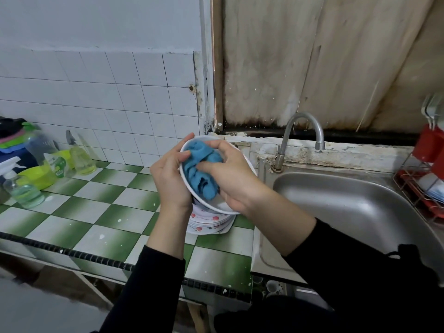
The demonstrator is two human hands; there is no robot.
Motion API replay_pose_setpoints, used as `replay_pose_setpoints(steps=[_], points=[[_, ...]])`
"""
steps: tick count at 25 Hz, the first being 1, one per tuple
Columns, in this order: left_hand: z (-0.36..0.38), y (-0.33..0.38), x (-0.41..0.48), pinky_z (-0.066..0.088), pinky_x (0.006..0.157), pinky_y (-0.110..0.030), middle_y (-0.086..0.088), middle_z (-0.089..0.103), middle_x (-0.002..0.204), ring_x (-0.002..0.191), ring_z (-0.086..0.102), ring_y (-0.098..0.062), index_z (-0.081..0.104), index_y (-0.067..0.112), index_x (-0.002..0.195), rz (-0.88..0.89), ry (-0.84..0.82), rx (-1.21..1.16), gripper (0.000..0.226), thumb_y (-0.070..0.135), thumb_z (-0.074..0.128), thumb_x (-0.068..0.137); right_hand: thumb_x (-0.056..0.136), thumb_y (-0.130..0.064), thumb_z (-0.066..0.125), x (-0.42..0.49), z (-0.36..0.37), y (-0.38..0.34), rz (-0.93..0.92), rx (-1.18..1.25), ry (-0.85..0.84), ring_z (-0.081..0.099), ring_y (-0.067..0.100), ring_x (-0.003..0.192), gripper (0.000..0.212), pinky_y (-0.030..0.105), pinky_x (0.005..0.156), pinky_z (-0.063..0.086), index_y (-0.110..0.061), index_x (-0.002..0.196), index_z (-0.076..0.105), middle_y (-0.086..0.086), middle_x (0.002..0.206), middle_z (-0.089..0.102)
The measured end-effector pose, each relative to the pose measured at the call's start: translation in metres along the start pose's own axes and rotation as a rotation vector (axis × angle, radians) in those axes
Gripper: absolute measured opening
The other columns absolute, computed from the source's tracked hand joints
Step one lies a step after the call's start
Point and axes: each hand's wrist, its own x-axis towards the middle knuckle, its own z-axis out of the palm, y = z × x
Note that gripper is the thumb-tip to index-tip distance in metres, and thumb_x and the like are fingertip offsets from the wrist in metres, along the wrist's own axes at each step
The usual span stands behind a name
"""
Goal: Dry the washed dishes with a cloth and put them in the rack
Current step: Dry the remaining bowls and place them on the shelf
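Left hand (171, 181) grips bowl (218, 205); right hand (230, 179) clutches cloth (199, 169).

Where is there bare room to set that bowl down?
The checkered counter is bare between the bottles on the left and the stack of plates, right to its front edge. The sink basin looks bare too. It is crowded at the bottles and in the red rack.

bare tabletop (79, 212) left of the plate stack (211, 224); bottles (81, 157) crowd its far left; faucet (300, 135) overhangs the sink (348, 212).
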Motion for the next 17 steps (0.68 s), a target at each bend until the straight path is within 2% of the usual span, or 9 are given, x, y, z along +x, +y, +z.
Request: replay_pose_setpoints(steps=[4, 5, 7, 9, 10, 12, 13, 15, 17], points=[[0.002, -0.002, 0.0, 0.055, 0.082, -0.037, -0.025, 0.07, 0.097, 0.093, 0.067, -0.036, 0.076, 0.004, 0.093, -0.002, -0.036, 0.012, 0.039, 0.01, 0.051, 0.063, 0.088, 0.012, 0.055, 0.004, -0.002, -0.002, -0.074, 0.017, -0.003, 0.065, 0.018, 0.087, 0.034, 0.028, 0.075, 0.058, -0.017, 0.105, 0.054, 0.006, 0.098, 0.064], [0.0, -0.002, 0.002, 0.055, 0.082, -0.037, -0.024, 0.07, 0.096, 0.092, 0.067, -0.035, 0.076, 0.005, 0.093, -0.009, -0.029, -0.007, 0.039, 0.011, 0.05, 0.063, 0.088, 0.011, 0.055, 0.007, -0.005, 0.0, -0.086, -0.059, -0.105, 0.064, 0.021, 0.092, 0.036, 0.033, 0.083, 0.057, -0.018, 0.109, 0.052, 0.008, 0.101, 0.063], [-0.007, 0.001, 0.012, 0.052, 0.09, -0.042, -0.023, 0.067, 0.097, 0.093, 0.063, -0.035, 0.077, 0.01, 0.092, -0.095, -0.014, -0.075, 0.039, 0.015, 0.049, 0.065, 0.085, 0.009, 0.057, 0.01, -0.015, 0.0, -0.096, -0.292, -0.46, 0.061, 0.022, 0.099, 0.038, 0.04, 0.094, 0.05, -0.019, 0.11, 0.053, 0.01, 0.106, 0.062], [-0.016, 0.005, 0.02, 0.045, 0.097, -0.047, -0.017, 0.066, 0.095, 0.092, 0.061, -0.034, 0.076, 0.012, 0.096, -0.196, -0.017, -0.103, 0.038, 0.018, 0.047, 0.072, 0.08, 0.004, 0.061, 0.01, -0.031, -0.013, -0.13, -0.624, -0.742, 0.059, 0.012, 0.096, 0.036, 0.031, 0.094, 0.048, -0.022, 0.105, 0.059, 0.002, 0.103, 0.062], [-0.018, 0.005, 0.022, 0.045, 0.095, -0.046, -0.014, 0.067, 0.094, 0.091, 0.06, -0.033, 0.074, 0.012, 0.097, -0.205, -0.021, -0.07, 0.037, 0.018, 0.046, 0.074, 0.08, 0.004, 0.062, 0.012, -0.039, -0.023, -0.163, -0.831, -0.804, 0.058, 0.006, 0.093, 0.037, 0.022, 0.091, 0.047, -0.022, 0.106, 0.061, -0.004, 0.102, 0.063], [-0.016, 0.0, 0.022, 0.046, 0.09, -0.042, -0.013, 0.068, 0.095, 0.09, 0.06, -0.032, 0.073, 0.01, 0.097, -0.194, -0.024, -0.013, 0.039, 0.02, 0.049, 0.068, 0.082, 0.002, 0.064, 0.021, -0.054, -0.039, -0.241, -1.188, -0.799, 0.055, -0.002, 0.091, 0.04, 0.007, 0.084, 0.042, -0.024, 0.113, 0.066, -0.01, 0.105, 0.063], [-0.013, -0.003, 0.023, 0.046, 0.09, -0.042, -0.013, 0.069, 0.096, 0.091, 0.061, -0.032, 0.073, 0.01, 0.097, -0.212, -0.02, -0.008, 0.041, 0.02, 0.05, 0.065, 0.084, -0.001, 0.063, 0.024, -0.058, -0.045, -0.268, -1.288, -0.752, 0.054, -0.002, 0.095, 0.043, 0.006, 0.084, 0.041, -0.028, 0.117, 0.066, -0.012, 0.109, 0.062], [-0.007, -0.009, 0.025, 0.046, 0.094, -0.045, -0.013, 0.069, 0.094, 0.091, 0.06, -0.033, 0.073, 0.01, 0.098, -0.279, -0.027, -0.022, 0.039, 0.021, 0.05, 0.067, 0.088, -0.006, 0.061, 0.025, -0.064, -0.048, -0.219, -1.277, -0.695, 0.054, 0.003, 0.105, 0.044, 0.013, 0.092, 0.043, -0.039, 0.117, 0.065, -0.016, 0.116, 0.059], [-0.001, -0.015, 0.028, 0.046, 0.095, -0.046, -0.012, 0.069, 0.092, 0.09, 0.06, -0.033, 0.073, 0.012, 0.097, -0.33, -0.049, -0.02, 0.037, 0.02, 0.049, 0.071, 0.092, -0.014, 0.06, 0.019, -0.069, -0.044, -0.133, -1.17, -0.767, 0.056, 0.009, 0.108, 0.029, 0.022, 0.099, 0.043, -0.035, 0.109, 0.069, -0.014, 0.114, 0.06]])
